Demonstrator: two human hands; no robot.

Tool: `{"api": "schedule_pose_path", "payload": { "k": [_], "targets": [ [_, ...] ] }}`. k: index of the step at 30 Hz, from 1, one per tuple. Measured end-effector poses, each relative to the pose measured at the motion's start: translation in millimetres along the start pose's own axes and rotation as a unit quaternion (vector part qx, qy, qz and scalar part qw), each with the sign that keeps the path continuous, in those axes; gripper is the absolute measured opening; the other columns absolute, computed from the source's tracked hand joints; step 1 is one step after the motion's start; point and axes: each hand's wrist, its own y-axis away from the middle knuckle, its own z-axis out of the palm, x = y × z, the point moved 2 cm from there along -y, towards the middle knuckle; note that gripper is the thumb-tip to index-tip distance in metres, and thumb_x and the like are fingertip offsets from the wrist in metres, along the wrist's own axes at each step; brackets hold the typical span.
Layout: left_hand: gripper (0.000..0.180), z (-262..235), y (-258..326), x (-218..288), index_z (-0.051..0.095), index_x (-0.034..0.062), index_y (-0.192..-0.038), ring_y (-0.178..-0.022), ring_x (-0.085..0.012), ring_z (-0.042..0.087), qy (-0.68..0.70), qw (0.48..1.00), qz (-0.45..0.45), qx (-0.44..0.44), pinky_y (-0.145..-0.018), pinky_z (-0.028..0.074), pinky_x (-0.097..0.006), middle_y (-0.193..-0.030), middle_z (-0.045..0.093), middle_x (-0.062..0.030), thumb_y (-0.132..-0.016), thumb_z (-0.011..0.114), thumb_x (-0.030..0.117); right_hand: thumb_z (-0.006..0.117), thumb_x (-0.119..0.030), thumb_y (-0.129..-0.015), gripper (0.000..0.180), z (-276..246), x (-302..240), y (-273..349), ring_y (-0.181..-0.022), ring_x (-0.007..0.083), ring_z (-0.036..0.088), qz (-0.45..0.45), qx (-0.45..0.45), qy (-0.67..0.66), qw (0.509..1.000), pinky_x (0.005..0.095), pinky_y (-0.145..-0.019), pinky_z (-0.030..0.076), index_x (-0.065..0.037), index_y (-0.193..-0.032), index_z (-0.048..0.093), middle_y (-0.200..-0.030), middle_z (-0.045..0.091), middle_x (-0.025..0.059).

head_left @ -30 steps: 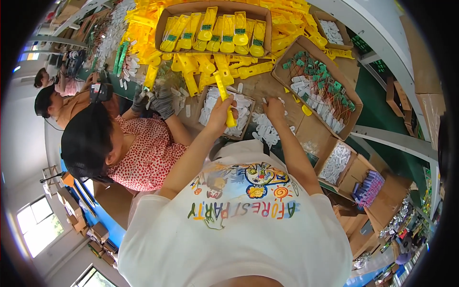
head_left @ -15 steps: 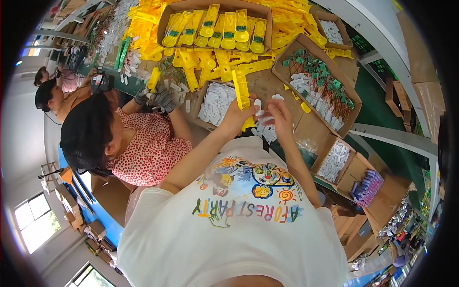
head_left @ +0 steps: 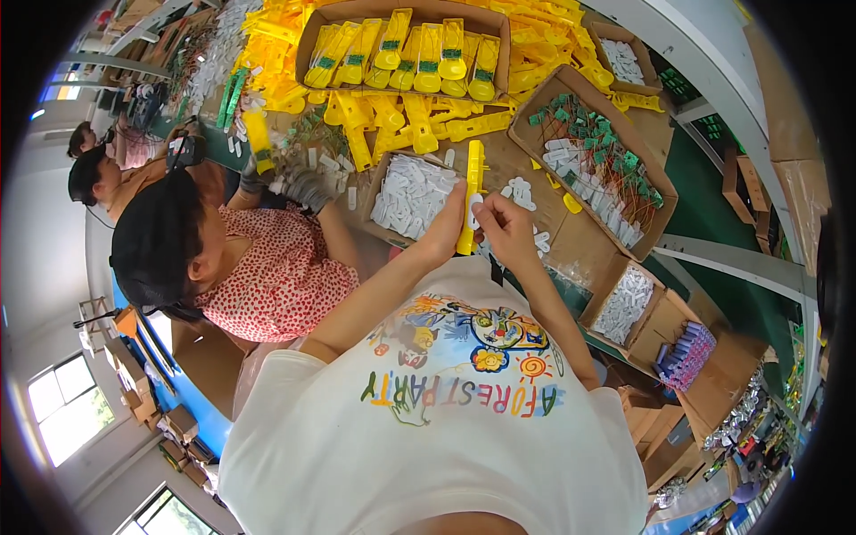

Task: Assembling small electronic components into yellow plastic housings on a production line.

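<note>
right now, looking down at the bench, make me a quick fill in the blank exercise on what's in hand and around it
1. The left grip holds a long part coloured ____.
2. The small pieces in the box left of that grip are coloured ____.
3. The small boards in the slanted box on the right are coloured ____.
4. The neighbouring worker wears grey ____ on the hands.

Missing words: yellow; white; green; gloves

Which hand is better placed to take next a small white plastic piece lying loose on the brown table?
Probably the right hand: it is nearer the loose white plastic pieces, while the left hand grips the long yellow plastic part. The right hand would first leave this part.
</note>
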Motion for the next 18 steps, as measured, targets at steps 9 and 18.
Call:
{"api": "schedule_pose_path", "payload": {
  "k": [9,18],
  "targets": [
    [0.047,-18.2,-2.0,2.6,0.048,0.0064,-0.116,-0.068,-0.0181,0.055,0.140,0.989,0.049,0.022,-0.064,0.049,-0.035,-0.087,0.056,-0.0066,-0.096,0.032,0.047,0.059,-0.020,-0.084,0.012,-105.8,36.2,-114.0,-0.064,0.0186,0.056,-0.089,0.276,0.280,0.915,0.0295,-0.060,0.046,-0.009,-0.082,0.063,-0.074,0.059,0.0057],
    [0.047,-17.4,7.7,20.1,0.045,0.0073,-0.123,-0.066,-0.0172,0.052,0.185,0.982,0.045,-0.011,-0.063,0.046,-0.033,-0.089,0.056,-0.0062,-0.099,0.025,0.042,0.065,-0.008,-0.076,0.018,-135.6,35.4,-148.1,-0.101,0.0213,0.050,-0.292,0.179,0.538,0.770,0.0372,-0.081,0.042,-0.011,-0.093,0.060,-0.103,0.055,0.0057]
  ]
}}
